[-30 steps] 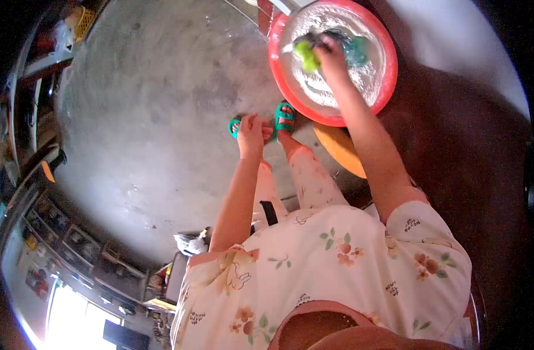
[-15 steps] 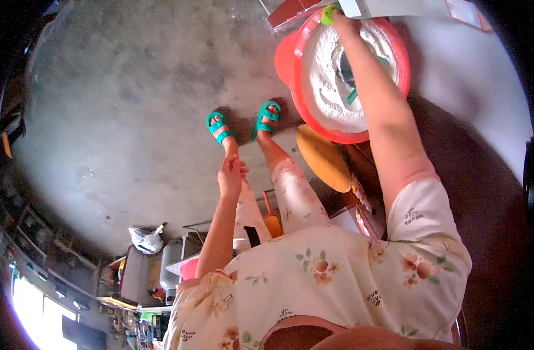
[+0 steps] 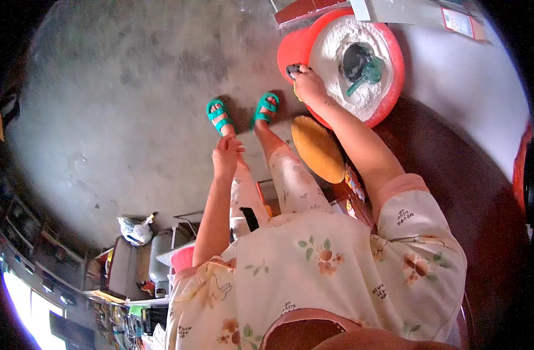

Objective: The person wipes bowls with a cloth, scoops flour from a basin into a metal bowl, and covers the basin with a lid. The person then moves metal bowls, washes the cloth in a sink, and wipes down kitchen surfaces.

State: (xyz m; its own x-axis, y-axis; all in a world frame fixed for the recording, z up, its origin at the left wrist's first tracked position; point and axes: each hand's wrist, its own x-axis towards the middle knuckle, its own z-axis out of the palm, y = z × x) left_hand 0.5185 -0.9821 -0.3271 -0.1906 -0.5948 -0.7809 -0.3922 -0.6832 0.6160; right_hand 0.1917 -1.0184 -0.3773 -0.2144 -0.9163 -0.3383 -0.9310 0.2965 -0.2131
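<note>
Here in the head view, the right hand [image 3: 309, 84] is up at the upper middle of the frame, fingers closed around a dark, bunched-up item [image 3: 292, 70] with a yellow-green edge, right by the left rim of a big round red plastic tub [image 3: 397, 64]. Into the tub we look: white powder [image 3: 336, 44], and sitting in it a dark round piece [image 3: 355, 60] beside a translucent green scoop [image 3: 372, 71], handle angled lower left. Down to the left hand [image 3: 227, 153], centre-left, relaxed, fingers loosely bent, below the strappy green sandals [image 3: 220, 115] on the grey floor [image 3: 133, 87]. Below the tub, an orange-yellow disc [image 3: 317, 149].
</note>
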